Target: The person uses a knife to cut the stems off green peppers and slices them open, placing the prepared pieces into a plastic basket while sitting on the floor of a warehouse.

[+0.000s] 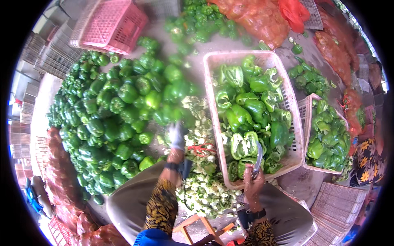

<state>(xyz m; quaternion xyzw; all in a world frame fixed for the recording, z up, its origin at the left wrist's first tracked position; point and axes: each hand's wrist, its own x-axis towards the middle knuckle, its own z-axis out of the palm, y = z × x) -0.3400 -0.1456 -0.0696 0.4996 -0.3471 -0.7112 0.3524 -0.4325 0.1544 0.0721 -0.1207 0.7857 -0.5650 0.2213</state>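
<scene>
My left hand (176, 136), whitish and motion-blurred, is at the right edge of a big heap of whole green bell peppers (126, 92). Blurred peppers lie just beyond its fingers, and whether it grips one cannot be made out. My right hand (254, 181) holds a small knife with a curved blade (259, 155) over the near end of a pale plastic crate (212, 123). Cut and opened green peppers (238, 118) fill the crate. One halved pepper (244, 144), its pale ribs and seeds showing, lies beside the blade.
Pepper cores and seed scraps (206, 190) cover the floor between my knees, with red string (201, 149) on them. A second crate (323, 169) of peppers stands at right, near a person in flowered cloth (367, 163). Red mesh sacks (255, 18) and a pink crate (114, 27) lie beyond.
</scene>
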